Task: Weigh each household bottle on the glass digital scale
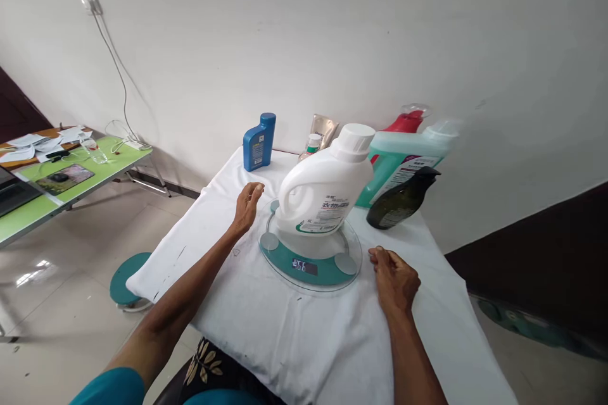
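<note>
A large white laundry detergent jug (327,186) stands upright on a round glass scale (289,262) with a teal band. Digits glow on the scale's display (304,266), and the last ones look like 66. To the left of the jug is my left hand (247,207), open, its fingers stretched out and touching neither the jug nor the scale. My right hand (395,277) rests on the white cloth at the scale's right side. Its fingers are curled in, with nothing visible in them.
A blue bottle (258,144) stands at the back left. Behind the jug are a gold tube (324,129), a small bottle (311,144), a green-liquid jug (403,161), a red container (403,121) and a dark bottle (401,201). A stool (127,278) stands left.
</note>
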`<state>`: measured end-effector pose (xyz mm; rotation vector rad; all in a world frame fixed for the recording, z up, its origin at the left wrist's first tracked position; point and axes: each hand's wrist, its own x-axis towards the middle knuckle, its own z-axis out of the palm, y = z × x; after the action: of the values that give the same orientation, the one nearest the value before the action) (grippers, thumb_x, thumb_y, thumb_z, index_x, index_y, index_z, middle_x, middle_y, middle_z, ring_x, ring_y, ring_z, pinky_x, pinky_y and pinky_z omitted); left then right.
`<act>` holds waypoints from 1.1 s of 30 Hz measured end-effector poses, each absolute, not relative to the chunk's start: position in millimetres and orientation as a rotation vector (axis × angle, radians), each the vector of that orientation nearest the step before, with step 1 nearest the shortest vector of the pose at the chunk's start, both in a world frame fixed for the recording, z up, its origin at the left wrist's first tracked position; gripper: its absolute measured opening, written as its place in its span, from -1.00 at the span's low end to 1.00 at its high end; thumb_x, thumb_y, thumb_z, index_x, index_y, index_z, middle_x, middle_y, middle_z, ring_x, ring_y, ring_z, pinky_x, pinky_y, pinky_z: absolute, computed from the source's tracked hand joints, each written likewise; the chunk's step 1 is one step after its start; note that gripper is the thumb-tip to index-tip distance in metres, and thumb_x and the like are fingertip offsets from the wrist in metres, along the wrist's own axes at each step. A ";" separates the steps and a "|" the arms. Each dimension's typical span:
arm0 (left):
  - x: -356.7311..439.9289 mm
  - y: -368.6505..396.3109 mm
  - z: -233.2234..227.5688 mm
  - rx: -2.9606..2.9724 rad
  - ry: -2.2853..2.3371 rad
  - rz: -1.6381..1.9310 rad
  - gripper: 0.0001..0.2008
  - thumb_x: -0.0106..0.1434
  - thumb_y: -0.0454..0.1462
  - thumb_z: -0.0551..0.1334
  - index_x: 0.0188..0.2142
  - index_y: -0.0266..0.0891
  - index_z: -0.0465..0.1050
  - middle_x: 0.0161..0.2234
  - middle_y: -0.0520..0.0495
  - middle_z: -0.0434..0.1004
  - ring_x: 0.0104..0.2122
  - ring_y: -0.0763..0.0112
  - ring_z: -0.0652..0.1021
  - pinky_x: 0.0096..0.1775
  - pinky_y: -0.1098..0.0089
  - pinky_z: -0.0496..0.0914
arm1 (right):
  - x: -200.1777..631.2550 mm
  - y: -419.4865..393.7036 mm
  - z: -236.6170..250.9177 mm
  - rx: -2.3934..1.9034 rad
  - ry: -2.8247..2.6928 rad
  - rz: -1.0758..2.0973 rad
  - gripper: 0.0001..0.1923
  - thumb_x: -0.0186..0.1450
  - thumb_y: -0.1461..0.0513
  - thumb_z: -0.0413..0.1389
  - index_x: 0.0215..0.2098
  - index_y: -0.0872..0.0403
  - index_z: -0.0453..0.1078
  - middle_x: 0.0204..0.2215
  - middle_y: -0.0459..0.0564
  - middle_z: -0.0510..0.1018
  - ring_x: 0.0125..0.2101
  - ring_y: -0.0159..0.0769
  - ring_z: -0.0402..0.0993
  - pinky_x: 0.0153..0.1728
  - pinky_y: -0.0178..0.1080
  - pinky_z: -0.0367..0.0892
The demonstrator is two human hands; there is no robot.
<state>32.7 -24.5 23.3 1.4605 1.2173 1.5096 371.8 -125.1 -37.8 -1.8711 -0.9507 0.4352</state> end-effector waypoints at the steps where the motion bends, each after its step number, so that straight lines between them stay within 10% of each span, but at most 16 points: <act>1: 30.6 -25.1 12.5 1.442 1.246 1.502 -0.46 0.44 0.18 0.08 -0.08 -0.21 0.52 -0.04 -0.21 0.61 -0.01 0.17 0.57 0.06 0.18 0.45 | 372.2 -124.7 -39.3 -1.876 -0.947 0.432 -0.45 0.20 -0.19 0.07 -0.33 0.07 0.64 -0.43 0.09 0.70 -0.39 -0.02 0.56 -0.21 -0.06 0.35; 33: 19.5 -23.4 -29.8 1.335 1.288 1.438 -0.31 0.38 0.33 0.04 -0.09 -0.22 0.51 0.00 -0.29 0.60 0.01 0.12 0.61 0.12 0.07 0.52 | 370.6 -132.2 -39.8 -1.838 -0.978 0.452 -0.44 0.21 -0.19 0.08 -0.30 0.08 0.65 -0.41 0.09 0.69 -0.38 -0.04 0.57 -0.17 -0.03 0.42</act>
<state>19.5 -23.4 -29.8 1.3348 1.2884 1.4383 370.6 -132.2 -39.8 -1.8378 -0.9784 0.4523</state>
